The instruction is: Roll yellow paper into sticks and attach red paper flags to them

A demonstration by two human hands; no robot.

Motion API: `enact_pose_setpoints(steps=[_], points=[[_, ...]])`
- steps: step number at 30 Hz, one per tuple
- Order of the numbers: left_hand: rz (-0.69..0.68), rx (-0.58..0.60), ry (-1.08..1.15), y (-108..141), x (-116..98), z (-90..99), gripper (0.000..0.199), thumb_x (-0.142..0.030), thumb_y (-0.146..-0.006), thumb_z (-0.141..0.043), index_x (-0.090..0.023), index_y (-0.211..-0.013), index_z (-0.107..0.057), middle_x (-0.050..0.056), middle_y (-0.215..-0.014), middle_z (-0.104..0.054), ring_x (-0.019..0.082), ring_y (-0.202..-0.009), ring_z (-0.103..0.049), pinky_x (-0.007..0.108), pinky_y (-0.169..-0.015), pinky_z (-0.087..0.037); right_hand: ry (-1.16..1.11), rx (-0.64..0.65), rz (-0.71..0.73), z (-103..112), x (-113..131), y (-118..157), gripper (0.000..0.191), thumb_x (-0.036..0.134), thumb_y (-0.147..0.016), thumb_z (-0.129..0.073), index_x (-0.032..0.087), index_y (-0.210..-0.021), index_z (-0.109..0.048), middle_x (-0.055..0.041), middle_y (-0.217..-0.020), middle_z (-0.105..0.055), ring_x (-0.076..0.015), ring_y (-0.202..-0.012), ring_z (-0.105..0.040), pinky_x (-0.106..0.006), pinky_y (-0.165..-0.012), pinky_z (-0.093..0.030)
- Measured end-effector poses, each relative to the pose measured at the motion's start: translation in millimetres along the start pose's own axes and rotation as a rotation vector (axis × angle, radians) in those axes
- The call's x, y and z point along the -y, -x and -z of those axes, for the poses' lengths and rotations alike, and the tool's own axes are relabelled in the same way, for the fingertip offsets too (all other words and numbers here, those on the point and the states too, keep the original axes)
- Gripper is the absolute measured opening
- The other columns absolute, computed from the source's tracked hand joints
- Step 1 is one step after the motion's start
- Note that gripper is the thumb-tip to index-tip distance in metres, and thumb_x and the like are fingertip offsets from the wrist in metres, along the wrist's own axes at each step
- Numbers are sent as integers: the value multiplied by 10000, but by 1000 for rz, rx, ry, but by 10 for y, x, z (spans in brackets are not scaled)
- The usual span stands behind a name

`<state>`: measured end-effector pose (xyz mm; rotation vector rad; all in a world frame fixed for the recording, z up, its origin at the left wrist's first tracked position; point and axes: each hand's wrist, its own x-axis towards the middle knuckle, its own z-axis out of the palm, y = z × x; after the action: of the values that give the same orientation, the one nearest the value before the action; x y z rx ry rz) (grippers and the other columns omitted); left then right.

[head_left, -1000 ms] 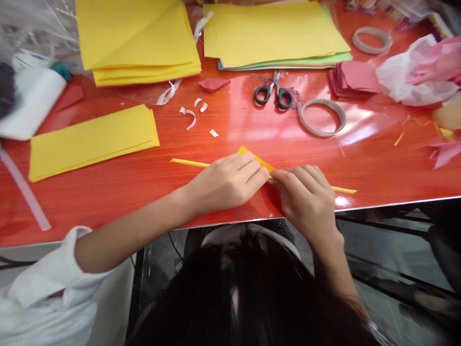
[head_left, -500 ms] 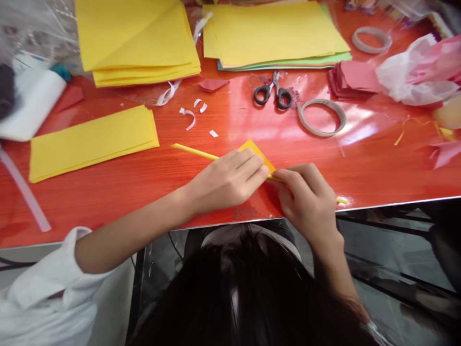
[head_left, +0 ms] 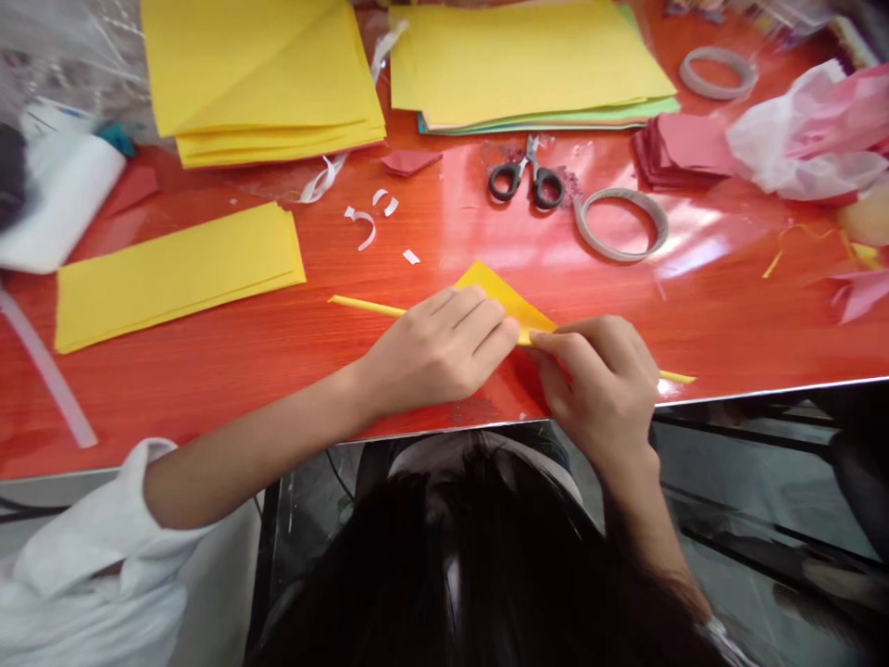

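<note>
A strip of yellow paper, rolled into a thin tube with a loose triangular flap, lies between my hands near the table's front edge. My left hand lies over the roll, fingers curled together and pressing it down. With thumb and forefinger, my right hand pinches the roll just to the right of the left fingertips. The tube's thin left end sticks out beyond my left hand, its other end past my right hand. My palms hide the middle of the tube.
Beyond my hands on the red table lie scissors, a tape roll, another tape roll and yellow strips. Yellow sheets and a mixed paper stack stand at the back. Red paper pieces are at the right.
The roll has turned and shifted between my hands: its left end sits lower and its right end sticks out farther. More of the yellow flap shows. Both hands stay nearly in place.
</note>
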<state>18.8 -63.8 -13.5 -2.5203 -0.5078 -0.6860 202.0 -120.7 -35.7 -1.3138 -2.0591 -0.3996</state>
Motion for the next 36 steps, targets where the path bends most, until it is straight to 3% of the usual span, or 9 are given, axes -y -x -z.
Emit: enact_pose_setpoints(steps=[5, 18, 25, 29, 36], points=[[10, 2, 40, -6, 5, -6, 167, -122, -891, -434, -125, -787, -565, 16, -650, -556, 147, -649, -525, 266, -592, -407, -17, 56, -10, -2, -10, -7, 28, 187, -840, -540, 209, -830, -552, -5, -694, -491, -136, -651, -432, -273, -593, -358], [4, 37, 25, 8, 11, -31, 171, -123, -893, -425, -112, -803, -570, 25, -655, -563, 157, -648, -540, 276, -573, -404, 9, 117, 39, 14, -1, -22, 132, 183, -864, -515, 186, -987, -563, -14, -705, -558, -141, -653, -454, -284, -604, -354], [-10, 72, 68, 6, 15, -15, 171, -138, -908, -405, -105, -886, -571, 45, -754, -594, 167, -741, -562, 288, -651, -440, 55, 89, 41, 7, -5, -16, 58, 190, -866, -515, 182, -902, -560, -4, -653, -536, -138, -621, -420, -287, -588, -338], [-5, 56, 46, 8, 13, -12, 169, -137, -901, -421, -108, -845, -579, 32, -696, -571, 164, -707, -555, 283, -625, -433, 75, 92, 53, 6, -5, -21, 58, 189, -866, -508, 184, -867, -566, 3, -634, -518, -136, -607, -400, -288, -589, -334], [-6, 49, 18, 18, 11, -36, 174, -116, -896, -417, -99, -838, -580, 34, -680, -566, 159, -670, -544, 279, -589, -421, 1, 99, 8, 12, 18, -24, 88, 199, -857, -527, 189, -933, -569, -18, -764, -553, -128, -675, -483, -263, -617, -382]])
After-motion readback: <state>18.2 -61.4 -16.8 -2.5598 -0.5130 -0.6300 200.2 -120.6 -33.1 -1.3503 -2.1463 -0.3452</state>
